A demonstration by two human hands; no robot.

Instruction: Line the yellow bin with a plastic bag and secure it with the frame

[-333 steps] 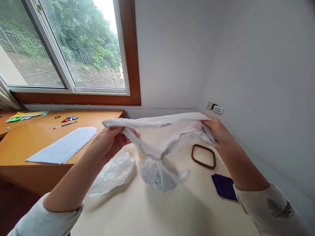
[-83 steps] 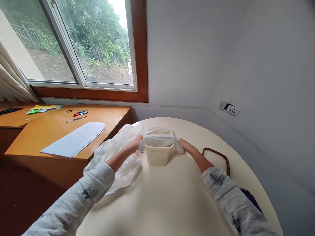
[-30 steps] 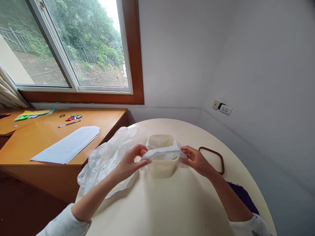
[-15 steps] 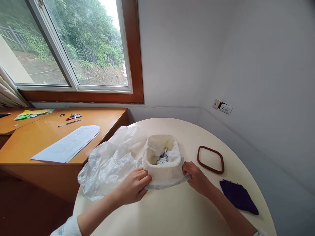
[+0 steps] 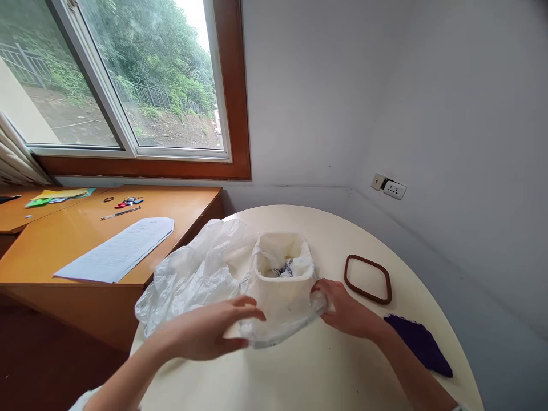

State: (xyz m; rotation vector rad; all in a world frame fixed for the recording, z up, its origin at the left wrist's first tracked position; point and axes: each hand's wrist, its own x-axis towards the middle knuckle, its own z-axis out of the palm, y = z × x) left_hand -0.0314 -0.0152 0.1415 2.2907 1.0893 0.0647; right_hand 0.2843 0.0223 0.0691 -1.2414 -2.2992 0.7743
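Note:
A small cream bin [image 5: 284, 285] stands on the round white table [image 5: 308, 377], lined with a thin white plastic bag [image 5: 278, 334] whose edge is folded down over the outside. Crumpled stuff lies inside it. My left hand [image 5: 205, 334] hovers at the bin's left front, fingers stretched out and apart, touching or just off the bag's hem. My right hand [image 5: 342, 308] is closed on the bag's lower edge at the bin's right side.
A loose clear plastic bag [image 5: 192, 279] lies left of the bin. A brown rectangular ring [image 5: 368, 278] and a dark purple cloth [image 5: 419, 345] lie to the right. A wooden desk [image 5: 64, 245] with papers and pens stands left, under the window. A wall socket [image 5: 391, 187] is on the right.
The bag has been pulled down over the bin's outside since a second ago. My left hand has now let go of the hem and opened; my right hand still grips it.

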